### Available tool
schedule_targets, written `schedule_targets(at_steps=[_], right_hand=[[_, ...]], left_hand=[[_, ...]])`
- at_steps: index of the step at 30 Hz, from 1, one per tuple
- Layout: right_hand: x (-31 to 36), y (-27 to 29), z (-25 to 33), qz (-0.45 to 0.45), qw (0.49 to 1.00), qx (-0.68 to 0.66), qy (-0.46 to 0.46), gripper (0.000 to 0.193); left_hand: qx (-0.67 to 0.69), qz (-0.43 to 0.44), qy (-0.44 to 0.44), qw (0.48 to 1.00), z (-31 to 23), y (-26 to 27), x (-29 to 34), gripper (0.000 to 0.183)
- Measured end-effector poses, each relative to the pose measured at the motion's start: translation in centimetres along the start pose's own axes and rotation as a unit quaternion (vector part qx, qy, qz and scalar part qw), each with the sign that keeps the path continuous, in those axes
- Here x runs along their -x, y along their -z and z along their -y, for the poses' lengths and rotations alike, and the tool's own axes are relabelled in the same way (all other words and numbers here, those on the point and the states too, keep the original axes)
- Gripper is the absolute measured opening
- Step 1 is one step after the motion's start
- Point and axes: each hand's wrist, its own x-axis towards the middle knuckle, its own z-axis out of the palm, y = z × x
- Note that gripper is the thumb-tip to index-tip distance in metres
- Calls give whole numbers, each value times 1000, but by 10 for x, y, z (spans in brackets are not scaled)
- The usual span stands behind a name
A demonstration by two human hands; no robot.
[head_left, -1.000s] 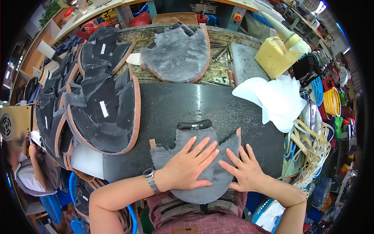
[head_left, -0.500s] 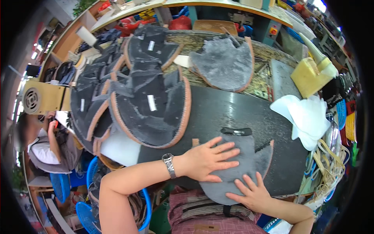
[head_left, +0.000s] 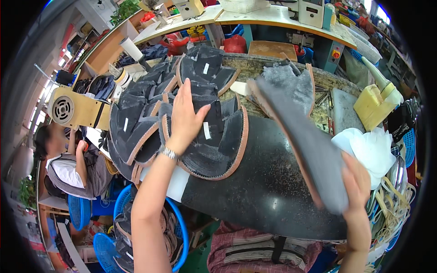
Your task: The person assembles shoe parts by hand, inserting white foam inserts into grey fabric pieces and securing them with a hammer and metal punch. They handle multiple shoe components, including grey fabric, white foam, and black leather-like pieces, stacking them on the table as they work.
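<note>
From where I stand, the person's right hand (head_left: 358,182) has closed on the near right end of a grey fleece piece (head_left: 306,148), lifted and tilted over the black surface (head_left: 261,184). The piece shows nearly edge-on, slanting from that hand toward the far left, its tan border (head_left: 298,157) along the left side (it is too blurred for me to make out the fingers' exact grip). The left hand (head_left: 183,116) is open and flat, fingers together and pointing to the far side, thumb spread to the right, with nothing in its grasp. It lies over the dark stitched pieces (head_left: 216,157) heaped on the left; whether the palm touches them, I cannot tell.

Beyond the raised piece, partly hidden by it, a second fleece piece (head_left: 292,84) rests at the far side. Over to the right are white sheets (head_left: 375,154), with a yellow container (head_left: 371,111) farther back. At the near left, more dark pieces fill a blue basket (head_left: 184,227), and a co-worker (head_left: 75,168) sits on the far left.
</note>
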Motion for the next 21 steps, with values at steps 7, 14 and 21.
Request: schedule_targets(at_steps=[7,14,21], right_hand=[[-48,-172,-80,354,920,-40,-167,54],[-149,-251,10,250,733,-616,-143,30],[-130,-283,39,413,769,-486,-42,58]], left_hand=[[-28,116,-12,993,2,22,-1,21],[-76,95,-195,973,-19,49,50,24],[-67,182,-320,927,-71,134,75,31]])
